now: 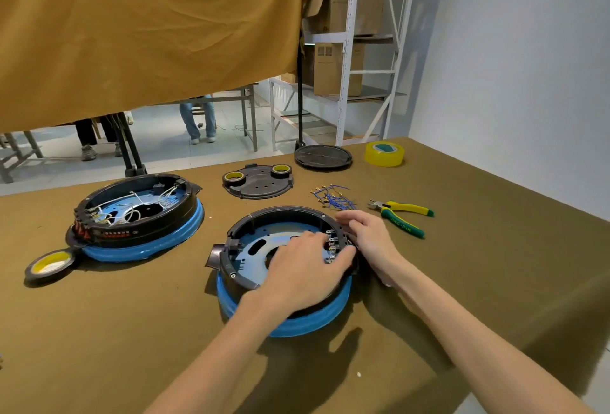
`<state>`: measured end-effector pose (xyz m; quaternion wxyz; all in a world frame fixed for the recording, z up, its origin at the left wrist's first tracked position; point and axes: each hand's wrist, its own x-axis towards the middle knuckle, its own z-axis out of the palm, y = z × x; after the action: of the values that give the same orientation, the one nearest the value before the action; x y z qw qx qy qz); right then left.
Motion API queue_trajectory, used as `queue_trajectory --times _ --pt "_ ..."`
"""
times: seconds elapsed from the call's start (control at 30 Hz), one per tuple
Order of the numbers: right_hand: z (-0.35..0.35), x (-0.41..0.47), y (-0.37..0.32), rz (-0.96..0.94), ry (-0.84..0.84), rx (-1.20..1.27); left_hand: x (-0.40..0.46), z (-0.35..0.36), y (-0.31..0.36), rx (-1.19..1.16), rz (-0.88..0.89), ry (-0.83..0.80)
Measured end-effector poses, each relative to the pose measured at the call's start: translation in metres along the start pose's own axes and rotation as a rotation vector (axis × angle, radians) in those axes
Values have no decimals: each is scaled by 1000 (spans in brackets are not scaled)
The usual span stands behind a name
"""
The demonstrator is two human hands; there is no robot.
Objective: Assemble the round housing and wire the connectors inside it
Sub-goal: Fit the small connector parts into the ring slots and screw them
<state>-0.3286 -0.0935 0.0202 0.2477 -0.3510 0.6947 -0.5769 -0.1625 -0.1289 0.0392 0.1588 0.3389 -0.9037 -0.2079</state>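
Observation:
A round housing (264, 235), black ring over a blue base, lies in front of me with a blue plate inside. A row of metal connector terminals (331, 245) stands along its right inner wall. My left hand (307, 268) reaches into the housing, fingers resting at the terminals. My right hand (369, 235) wraps the outside of the right rim, fingers curled over it beside the terminals. A bundle of blue wires with brass ends (331, 197) lies just beyond the housing.
A second housing (138, 215) with white wiring sits at left, a tape roll (49, 265) by it. A black cover plate (257, 181) carries two tape rolls. Another round cover (322, 157), yellow tape (384, 153) and yellow-green cutters (401, 215) lie at right.

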Motion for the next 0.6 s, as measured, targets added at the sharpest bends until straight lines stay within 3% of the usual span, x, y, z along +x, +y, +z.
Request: queue_trajectory --times 0.13,0.23,0.4,0.6 --pt "-13 -2 3 -35 -128 -67 16 17 13 166 -10 94" --pt "-13 -2 -1 -92 -169 -188 17 18 2 89 13 148" --pt "-7 4 -2 -175 -235 -321 20 0 -26 81 63 69" --pt "8 13 -16 -308 -348 -514 19 9 -31 176 98 229"
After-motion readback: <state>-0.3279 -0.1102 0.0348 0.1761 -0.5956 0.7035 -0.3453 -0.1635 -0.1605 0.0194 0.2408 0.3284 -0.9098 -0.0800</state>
